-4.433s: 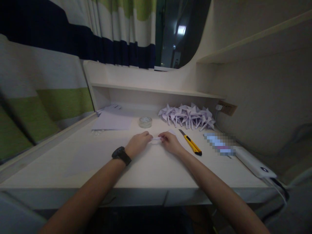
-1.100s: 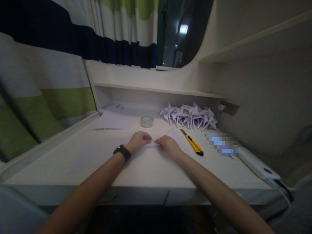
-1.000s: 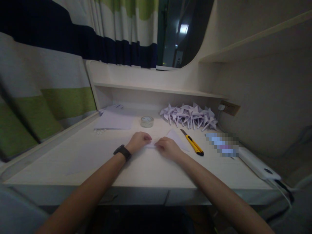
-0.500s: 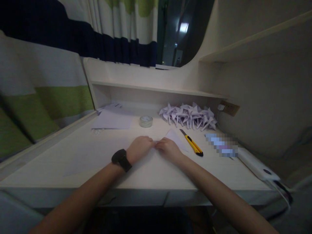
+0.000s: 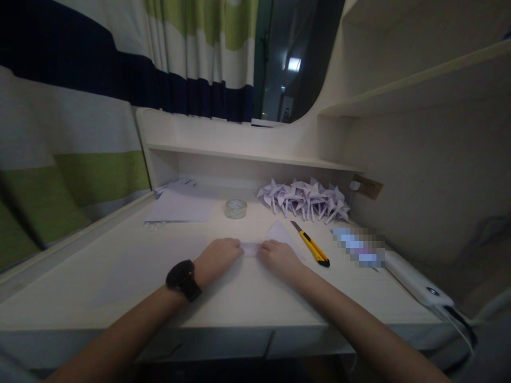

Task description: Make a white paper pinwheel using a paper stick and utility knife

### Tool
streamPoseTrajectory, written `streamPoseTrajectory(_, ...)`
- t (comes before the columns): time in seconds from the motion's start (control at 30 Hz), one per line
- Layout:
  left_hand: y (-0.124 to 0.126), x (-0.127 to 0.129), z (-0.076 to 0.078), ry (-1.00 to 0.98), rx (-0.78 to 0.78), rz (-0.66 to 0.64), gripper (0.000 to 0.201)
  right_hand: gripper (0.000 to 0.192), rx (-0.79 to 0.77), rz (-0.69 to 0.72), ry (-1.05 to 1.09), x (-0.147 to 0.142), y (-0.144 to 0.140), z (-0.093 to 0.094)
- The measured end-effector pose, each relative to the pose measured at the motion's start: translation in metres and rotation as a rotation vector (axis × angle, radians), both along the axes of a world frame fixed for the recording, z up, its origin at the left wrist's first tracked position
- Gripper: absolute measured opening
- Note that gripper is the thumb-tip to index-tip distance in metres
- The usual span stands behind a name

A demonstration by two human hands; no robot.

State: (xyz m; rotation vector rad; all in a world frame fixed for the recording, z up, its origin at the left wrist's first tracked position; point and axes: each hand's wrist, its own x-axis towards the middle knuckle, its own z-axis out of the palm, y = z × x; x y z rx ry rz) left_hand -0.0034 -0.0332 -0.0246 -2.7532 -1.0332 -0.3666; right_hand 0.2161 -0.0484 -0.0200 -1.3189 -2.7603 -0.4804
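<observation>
Between my two hands a narrow white paper strip (image 5: 250, 249) lies low over the desk; I cannot tell if it is folded or rolled. My left hand (image 5: 219, 259), with a black watch on its wrist, has its fingers closed at the strip's left end. On the right end my right hand (image 5: 280, 259) is closed likewise, fingers curled. Just behind my right hand lies a white paper triangle (image 5: 281, 234), partly covered by it. To its right rests a yellow utility knife (image 5: 313, 247) with its blade out.
A roll of clear tape (image 5: 235, 209) stands behind my hands. Several paper pinwheels (image 5: 305, 199) are heaped at the back right, a stack of white paper (image 5: 181, 202) at the back left. A large sheet (image 5: 139, 268) lies front left. A white power strip (image 5: 415, 279) runs along the right.
My hands have moved apart, and more of the paper strip shows between them. The whole view has shifted, so the desk sits slightly lower in the picture.
</observation>
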Motion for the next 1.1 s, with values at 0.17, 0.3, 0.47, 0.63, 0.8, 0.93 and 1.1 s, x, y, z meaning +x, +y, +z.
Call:
streamPoseTrajectory(0.17,0.003,0.005,-0.001,0.033,0.096,0.025,0.019,0.018,-0.016,0.017,0.041,-0.001,0.001,0.000)
streamPoseTrajectory(0.3,0.000,0.009,0.002,0.061,0.081,0.026,0.017,0.020,-0.035,0.038,0.093,-0.005,0.006,-0.007)
streamPoseTrajectory(0.47,-0.004,0.009,0.006,0.058,0.052,0.050,0.018,0.018,-0.067,0.004,0.082,-0.008,0.008,-0.011)
streamPoseTrajectory(0.63,-0.003,0.003,0.002,0.016,0.018,0.049,0.019,0.019,-0.067,-0.001,0.080,-0.007,0.002,-0.007)
streamPoseTrajectory(0.8,-0.008,0.005,0.005,0.038,-0.015,0.069,0.018,0.022,-0.111,-0.030,0.098,-0.009,0.000,-0.001)
streamPoseTrajectory(0.93,-0.014,0.007,0.009,0.073,0.009,0.055,0.018,0.021,-0.171,-0.032,0.104,-0.009,0.001,0.003)
streamPoseTrajectory(1.1,-0.009,0.003,0.011,0.021,-0.058,0.017,0.019,0.023,-0.232,-0.002,0.149,-0.006,0.002,0.008)
